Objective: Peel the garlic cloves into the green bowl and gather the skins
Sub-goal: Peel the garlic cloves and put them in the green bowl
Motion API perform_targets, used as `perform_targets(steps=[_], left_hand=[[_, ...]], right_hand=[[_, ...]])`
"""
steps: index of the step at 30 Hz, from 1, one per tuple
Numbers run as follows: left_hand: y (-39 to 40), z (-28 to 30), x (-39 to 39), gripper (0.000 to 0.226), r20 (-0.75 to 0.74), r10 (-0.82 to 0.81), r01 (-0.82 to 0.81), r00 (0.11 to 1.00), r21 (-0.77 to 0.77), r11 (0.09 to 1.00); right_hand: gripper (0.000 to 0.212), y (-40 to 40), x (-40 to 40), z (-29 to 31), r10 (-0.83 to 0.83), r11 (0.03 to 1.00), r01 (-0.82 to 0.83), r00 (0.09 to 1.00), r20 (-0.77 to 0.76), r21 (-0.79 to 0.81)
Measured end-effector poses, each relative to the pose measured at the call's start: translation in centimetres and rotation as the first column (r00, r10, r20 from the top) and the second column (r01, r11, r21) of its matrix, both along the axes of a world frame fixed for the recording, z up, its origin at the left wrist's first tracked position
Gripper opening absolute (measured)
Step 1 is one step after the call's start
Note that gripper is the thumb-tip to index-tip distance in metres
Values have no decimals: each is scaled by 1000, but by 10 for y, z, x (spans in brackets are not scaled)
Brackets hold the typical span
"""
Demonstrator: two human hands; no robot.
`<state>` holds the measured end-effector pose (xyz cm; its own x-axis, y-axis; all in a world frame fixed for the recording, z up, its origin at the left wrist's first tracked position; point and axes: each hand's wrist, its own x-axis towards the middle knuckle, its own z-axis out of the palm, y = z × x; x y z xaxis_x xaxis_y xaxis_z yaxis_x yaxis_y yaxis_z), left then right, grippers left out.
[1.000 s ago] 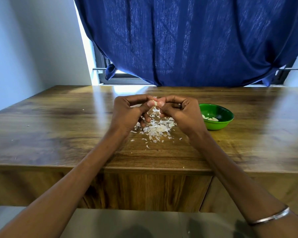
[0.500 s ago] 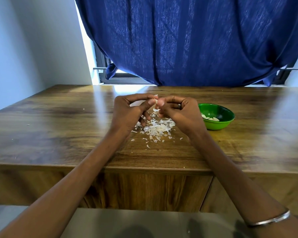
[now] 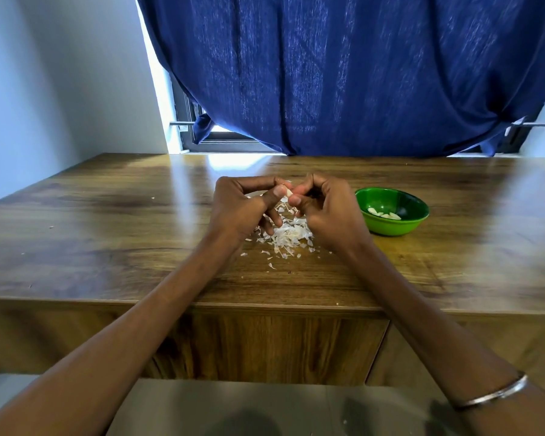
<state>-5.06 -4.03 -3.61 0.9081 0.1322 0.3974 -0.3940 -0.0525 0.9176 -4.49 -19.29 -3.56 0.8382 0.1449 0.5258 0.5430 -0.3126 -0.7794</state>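
**Both hands pinch one clove above the skins**

The left hand (image 3: 243, 206) and right hand (image 3: 324, 209) meet over the middle of the wooden bench (image 3: 107, 247), fingertips facing each other. Between them sits a small pale clove (image 3: 288, 192), pinched from the left by thumb and forefinger and from the right by thumb and curled fingers. Only a sliver of the clove shows; whether it is partly peeled cannot be told. The other fingers of both hands are curled inward, the left ones pointing down toward the bench.

Right under the hands lies a heap of white, papery skins (image 3: 288, 236), thickest at the centre, with loose flakes scattered toward the bench's near edge and a few stray bits far off to the left.

The green bowl (image 3: 390, 229) stands on the bench just right of the right hand, not touching it. Inside it lie a few peeled cloves (image 3: 383, 214), pale against the green.

A thin metal bangle (image 3: 491, 393) circles the right forearm near the bottom of the view. Behind the bench hangs a dark blue curtain (image 3: 343, 73), with a strip of window (image 3: 202, 133) showing at its lower left beside a pale wall (image 3: 60, 73).
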Motion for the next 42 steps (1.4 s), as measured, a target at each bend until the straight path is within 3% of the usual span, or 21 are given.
perform_targets(steps=[4, 8, 16, 19, 28, 39, 42], left_hand=[[1, 0, 1, 7, -104, -82, 74, 991, -72, 995], [4, 1, 1, 9, -181, -148, 122, 972, -145, 982], [6, -1, 4, 13, -91, -41, 30, 995, -115, 993], [6, 0, 3, 12, -76, -15, 7, 997, -104, 995], [6, -2, 0, 7, 23, 55, -58, 998, 151, 987], [2, -3, 5, 18, 12, 24, -26, 1000, 170, 985], [2, -4, 5, 18, 13, 3, -5, 1000, 148, 989]], right_hand=[[27, 0, 2, -3, -18, 998, 23, 996, 87, -56], [13, 0, 6, -6, -28, 994, 46, 984, 174, -100], [17, -2, 7, -3, -35, 998, 42, 990, 134, -47], [8, -2, 5, -1, -33, 999, 40, 985, 167, -36], [8, -4, 3, -2, -73, 992, 93, 977, 198, -90], [24, 1, 2, -4, -51, 998, 54, 992, 114, -19], [15, 2, 4, -6, -38, 999, 40, 996, 85, -22]])
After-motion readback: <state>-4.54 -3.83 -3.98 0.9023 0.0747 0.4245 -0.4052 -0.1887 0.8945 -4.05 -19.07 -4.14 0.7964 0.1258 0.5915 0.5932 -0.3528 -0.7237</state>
